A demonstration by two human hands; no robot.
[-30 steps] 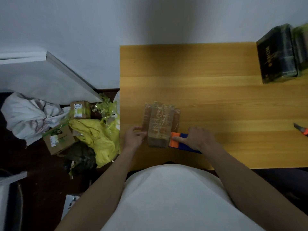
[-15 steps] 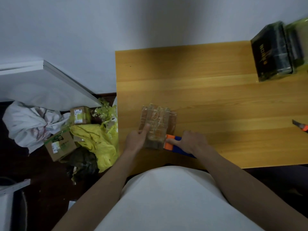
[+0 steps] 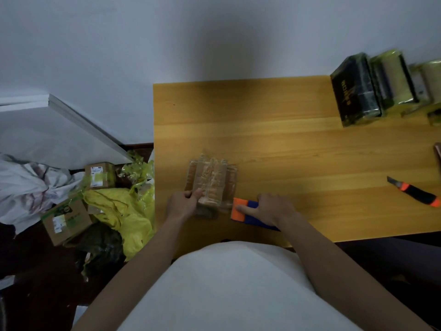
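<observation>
On the near part of the wooden table (image 3: 274, 139), one tape-wrapped parcel (image 3: 212, 182) lies flat between the two hands. The left hand (image 3: 182, 204) grips its near left side, with the thumb on top and the fingers curled against it. The right hand (image 3: 272, 209) holds one orange-and-blue scraper (image 3: 238, 212), one finger stretched along the orange end, just beside the parcel's near right corner. Further right lies one utility knife (image 3: 415, 192). At the far corner stand three film-wrapped boxes (image 3: 355, 91).
</observation>
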